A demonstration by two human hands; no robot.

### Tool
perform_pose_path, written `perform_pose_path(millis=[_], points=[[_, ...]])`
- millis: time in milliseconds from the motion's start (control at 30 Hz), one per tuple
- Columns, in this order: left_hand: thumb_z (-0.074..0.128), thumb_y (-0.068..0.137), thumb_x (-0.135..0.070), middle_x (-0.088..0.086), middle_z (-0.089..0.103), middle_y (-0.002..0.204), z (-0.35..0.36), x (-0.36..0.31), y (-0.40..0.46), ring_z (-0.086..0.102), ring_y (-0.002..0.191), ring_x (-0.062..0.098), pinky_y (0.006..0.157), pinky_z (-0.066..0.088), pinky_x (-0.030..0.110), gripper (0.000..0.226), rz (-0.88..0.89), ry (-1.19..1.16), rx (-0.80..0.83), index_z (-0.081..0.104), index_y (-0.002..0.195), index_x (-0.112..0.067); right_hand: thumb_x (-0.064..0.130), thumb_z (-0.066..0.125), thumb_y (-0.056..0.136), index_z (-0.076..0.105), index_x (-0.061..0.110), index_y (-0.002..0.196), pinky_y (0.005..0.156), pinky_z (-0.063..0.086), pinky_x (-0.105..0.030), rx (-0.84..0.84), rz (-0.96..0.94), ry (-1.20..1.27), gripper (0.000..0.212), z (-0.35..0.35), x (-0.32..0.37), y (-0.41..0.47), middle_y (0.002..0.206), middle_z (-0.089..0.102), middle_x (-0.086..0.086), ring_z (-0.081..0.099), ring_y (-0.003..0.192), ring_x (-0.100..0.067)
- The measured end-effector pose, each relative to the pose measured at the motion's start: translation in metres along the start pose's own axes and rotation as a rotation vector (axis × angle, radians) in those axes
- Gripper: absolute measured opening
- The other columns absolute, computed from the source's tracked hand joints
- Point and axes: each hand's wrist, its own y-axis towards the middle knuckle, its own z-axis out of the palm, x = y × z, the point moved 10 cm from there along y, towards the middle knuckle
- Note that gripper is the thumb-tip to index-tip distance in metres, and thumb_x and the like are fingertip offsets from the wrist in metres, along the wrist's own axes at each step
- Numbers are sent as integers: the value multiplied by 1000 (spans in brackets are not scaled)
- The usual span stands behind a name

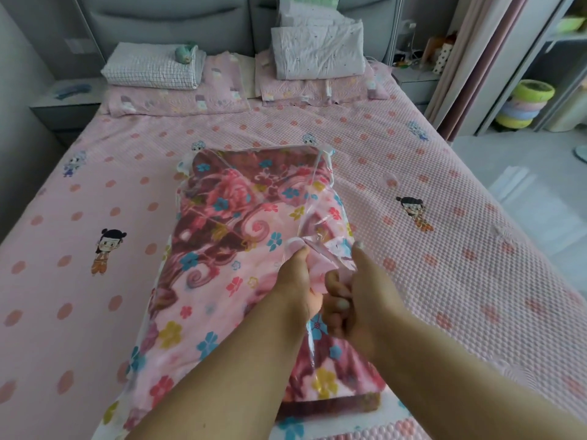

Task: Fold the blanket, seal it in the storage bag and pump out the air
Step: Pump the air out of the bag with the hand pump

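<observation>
1. On the pink quilted bedspread [428,185] with its dots and small cartoon figures lies a clear plastic storage bag [320,160], running lengthways down the middle of the bed from about its centre toward the near edge.
2. Inside the bag sits a folded fleece blanket [228,223], pink and dark maroon with blue, yellow and red flowers; it fills the bag's far end, while nearer the camera the plastic is loose and wrinkled over it.
3. Both bare hands meet over the middle of the bag, touching or very nearly so.
4. The left hand [297,281] has its grip clenched on a gathered fold of the plastic, the thumb pressed against it on top.
5. The right hand [359,296] is just beside it, thumb raised and fingers curled inward; its grip closes on the same bunched plastic and some pink cloth between the two hands.
6. At the head of the bed two flat pink patterned pillows [178,100] lie side by side.
7. A folded white checked quilt [152,69] rests on the left pillow, with a small pale green object [185,53] on top of it.
8. A folded white dotted cover [317,55] rests on the right pillow, with more folded bedding stacked above it.
9. Behind stands a grey padded headboard [165,20].
10. To the right, pink curtains [470,58] hang beside a stack of coloured round basins [524,103] on the floor.
</observation>
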Motion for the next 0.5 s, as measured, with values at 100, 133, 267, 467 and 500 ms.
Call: perform_pose_path(millis=[100, 133, 267, 467, 500], points=[[49, 98, -33, 8, 58, 95, -2, -7, 1, 54, 75, 18, 48, 48, 21, 20, 34, -83, -17, 53, 89, -16, 66, 23, 92, 24, 15, 46, 52, 10, -29, -71, 102, 56, 69, -3, -3, -16, 43, 18, 0, 14, 47, -14], [47, 98, -36, 9, 59, 94, -1, -6, 1, 55, 73, 19, 51, 48, 23, 24, 25, -43, -7, 54, 87, -15, 66, 25, 92, 25, 16, 46, 51, 11, -28, -108, 95, 78, 68, -5, -3, -12, 43, 19, 0, 15, 47, -14], [24, 99, -47, 1, 35, 35, 2, -1, 5, 28, 26, 12, 39, 23, 6, 64, -15, 158, 48, 41, 46, -15, 68, 29, 91, 30, 17, 47, 44, 20, -21, -53, -38, -24, 68, 8, 10, 13, 39, 26, 0, 22, 38, -14], [44, 98, -37, 15, 63, 104, -11, -11, 5, 61, 79, 23, 49, 50, 26, 42, 85, 76, -49, 54, 127, -8, 65, 25, 93, 25, 17, 47, 45, 15, -25, -81, 100, 87, 66, 0, 0, -22, 42, 18, 2, 16, 43, -13], [42, 98, -37, 14, 64, 90, -11, -14, 4, 58, 66, 20, 42, 46, 20, 40, 105, 136, -54, 60, 118, -7, 63, 27, 93, 25, 18, 46, 45, 15, -25, -113, 81, 121, 65, -3, 0, -19, 41, 19, 3, 18, 41, -13]])
